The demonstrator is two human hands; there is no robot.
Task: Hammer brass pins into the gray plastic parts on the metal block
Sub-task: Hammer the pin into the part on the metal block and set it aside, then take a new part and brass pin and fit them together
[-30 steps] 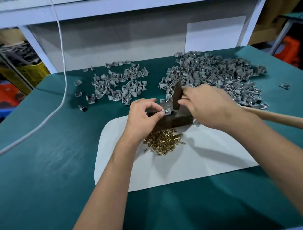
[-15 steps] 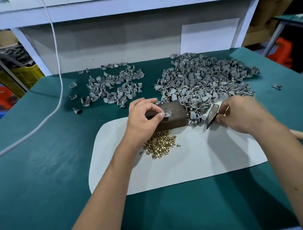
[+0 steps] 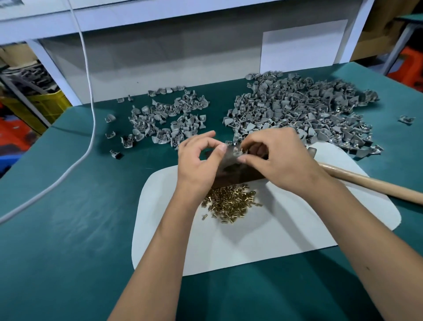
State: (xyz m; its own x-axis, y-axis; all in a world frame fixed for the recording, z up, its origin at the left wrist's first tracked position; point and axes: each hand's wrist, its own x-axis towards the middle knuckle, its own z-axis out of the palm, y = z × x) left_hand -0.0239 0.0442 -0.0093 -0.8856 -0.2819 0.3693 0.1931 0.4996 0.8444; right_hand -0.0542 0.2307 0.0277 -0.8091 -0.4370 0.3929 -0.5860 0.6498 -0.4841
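Pinching a gray plastic part (image 3: 238, 152) atop the metal block (image 3: 238, 176), the right hand (image 3: 278, 160) is nearer it; the left hand (image 3: 199, 158) curls alongside, apparently empty. Brass pins (image 3: 231, 204) lie just below; the hammer (image 3: 366, 183) rests right.

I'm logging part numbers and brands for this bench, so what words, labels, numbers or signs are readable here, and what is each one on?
None: no text can be read in this view.
The pale panel on the back wall is blank.
The gray plastic parts, brass pins, metal block and hammer handle show no legible marking.
The dark patch at the top left corner is too blurred to tell.
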